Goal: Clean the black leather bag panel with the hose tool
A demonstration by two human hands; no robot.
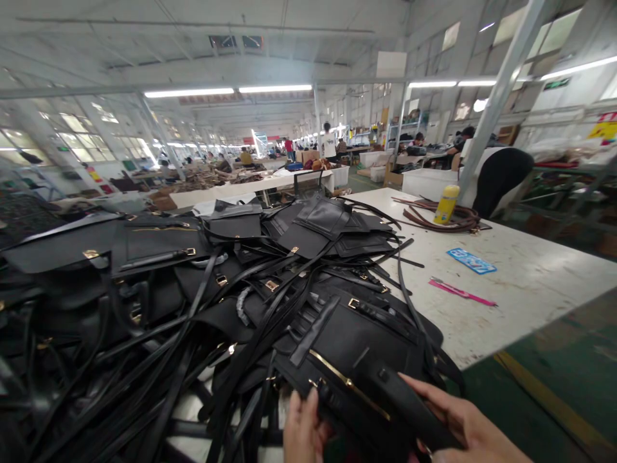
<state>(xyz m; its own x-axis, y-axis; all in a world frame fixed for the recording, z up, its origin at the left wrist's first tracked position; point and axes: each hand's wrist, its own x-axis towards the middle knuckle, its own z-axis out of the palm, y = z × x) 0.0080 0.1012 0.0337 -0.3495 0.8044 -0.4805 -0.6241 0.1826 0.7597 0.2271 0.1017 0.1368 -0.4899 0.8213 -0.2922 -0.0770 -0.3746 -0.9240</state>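
The pile of bag panels and straps [231, 283] lies on the tabletop [530, 276]. Right of the pile lie a flat card [471, 261] and, just before the card, a thin tool [460, 292]. Behind the card, further from the pile, a bottle [447, 204] stands on coiled straps [436, 217].

A tangled heap of black leather bag panels and straps [231, 302] blocks nine to twelve o'clock, while the white worktable [530, 283] lies mostly bare toward two o'clock.
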